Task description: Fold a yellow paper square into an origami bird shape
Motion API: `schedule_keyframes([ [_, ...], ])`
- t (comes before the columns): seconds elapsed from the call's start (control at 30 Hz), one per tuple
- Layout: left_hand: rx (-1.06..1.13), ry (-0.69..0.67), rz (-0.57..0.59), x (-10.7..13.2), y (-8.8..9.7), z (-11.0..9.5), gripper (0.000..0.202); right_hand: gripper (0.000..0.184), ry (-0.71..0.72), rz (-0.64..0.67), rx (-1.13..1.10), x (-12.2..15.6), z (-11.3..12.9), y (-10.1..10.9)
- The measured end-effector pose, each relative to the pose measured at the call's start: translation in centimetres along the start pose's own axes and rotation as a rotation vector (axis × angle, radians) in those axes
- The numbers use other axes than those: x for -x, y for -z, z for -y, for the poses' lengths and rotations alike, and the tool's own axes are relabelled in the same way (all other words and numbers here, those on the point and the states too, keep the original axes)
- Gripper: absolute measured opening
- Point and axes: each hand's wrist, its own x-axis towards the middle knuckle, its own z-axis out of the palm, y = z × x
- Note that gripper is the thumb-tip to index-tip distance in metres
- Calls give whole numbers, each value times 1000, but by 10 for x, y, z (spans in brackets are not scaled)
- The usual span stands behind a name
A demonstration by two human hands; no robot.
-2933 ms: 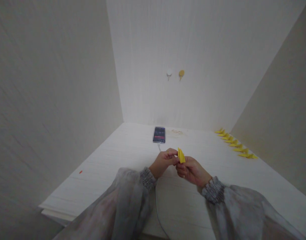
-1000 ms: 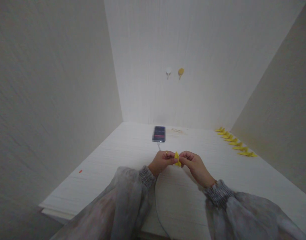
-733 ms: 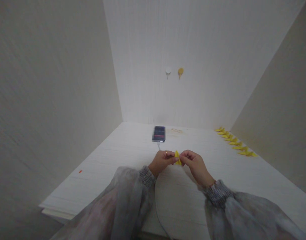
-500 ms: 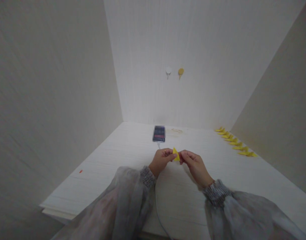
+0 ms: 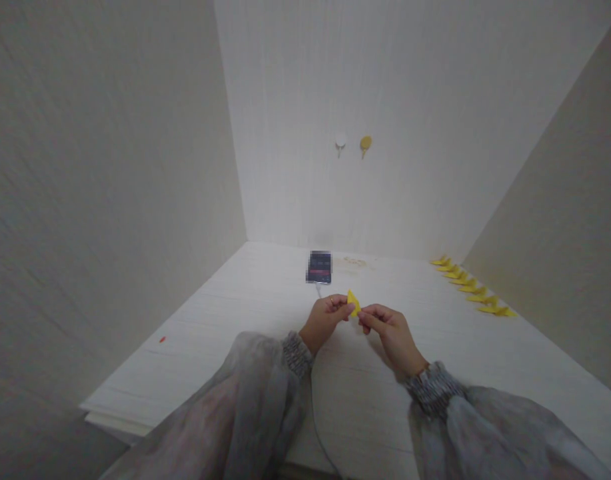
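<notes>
A small piece of folded yellow paper (image 5: 352, 301) is held above the table, its pointed tip upward. My left hand (image 5: 326, 319) is closed on it, with the thumb across its front. At its lower right corner, the thumb and fingertips of my right hand (image 5: 394, 337) pinch the paper. Fingers cover part of its lower edge. Along the right side of the table lies a row of several folded yellow paper pieces (image 5: 471, 289), with raised, wing-like points.
Behind my hands a phone (image 5: 320, 267) lies by the back wall. Its pale cable (image 5: 314, 407) runs under my left hand to the front edge. A small red scrap (image 5: 162, 340) lies at the left. White (image 5: 340, 141) and yellow (image 5: 366, 143) hooks hang on the back wall.
My right fingertips have moved from just beside the yellow paper onto its lower right corner. The paper has turned slightly in my left hand, and the view has shifted a little.
</notes>
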Motion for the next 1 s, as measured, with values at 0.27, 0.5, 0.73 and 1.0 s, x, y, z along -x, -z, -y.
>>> schedule_keyframes([
  [0.27,128,44,16,0,-2,0,26,20,13,25,11,0,3,-3],
  [0.5,171,99,31,2,0,-2,23,22,48,70,49,-1,1,1],
  [0.73,138,61,56,1,1,2,22,19,89,21,110,-1,4,1],
  [1.0,28,63,-54,2,-2,-4,21,22,93,54,204,1,2,-5],
])
